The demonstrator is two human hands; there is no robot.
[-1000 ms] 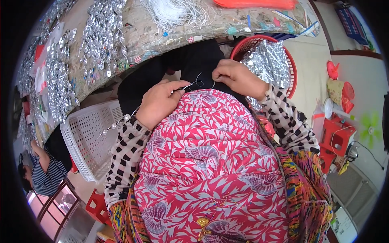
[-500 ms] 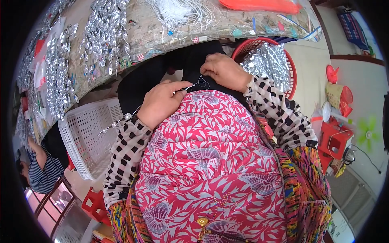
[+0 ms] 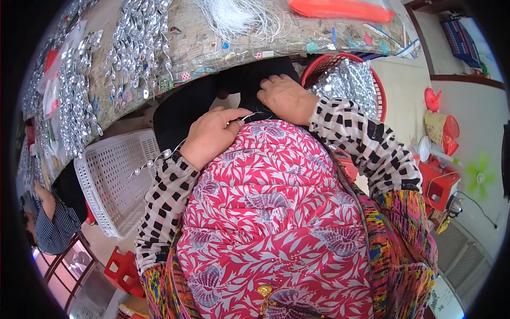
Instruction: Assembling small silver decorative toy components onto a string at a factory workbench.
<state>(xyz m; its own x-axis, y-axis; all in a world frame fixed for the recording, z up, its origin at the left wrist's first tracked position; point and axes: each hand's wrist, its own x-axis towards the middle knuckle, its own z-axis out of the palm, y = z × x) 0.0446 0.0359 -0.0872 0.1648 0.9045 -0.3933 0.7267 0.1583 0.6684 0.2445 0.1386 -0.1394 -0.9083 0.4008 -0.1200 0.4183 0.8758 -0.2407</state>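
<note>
Above my lap, my left hand [image 3: 212, 134] pinches a thin white cord [image 3: 248, 116] between thumb and forefinger. A short strand of silvery beads [image 3: 152, 162] hangs out on the other side of this hand, beside the wrist. The loose end of the cord curls over the dark cloth of my lap [image 3: 245, 90], towards my right hand [image 3: 288, 99]. My right hand is curled with its back up; its fingertips are mostly hidden, and whatever they hold cannot be made out.
Ahead is a table [image 3: 191, 49] with silver strands [image 3: 139, 48], a bundle of white cords [image 3: 239, 18] and an orange-red bag [image 3: 340, 9]. A red basket [image 3: 381, 98] of silver pieces stands right. A white basket [image 3: 114, 170] stands left, near another person [image 3: 57, 226].
My right hand has shifted slightly down and left, its fingers curling over, and the cord loop between the hands has shrunk. My left hand has stayed in place on the cord.
</note>
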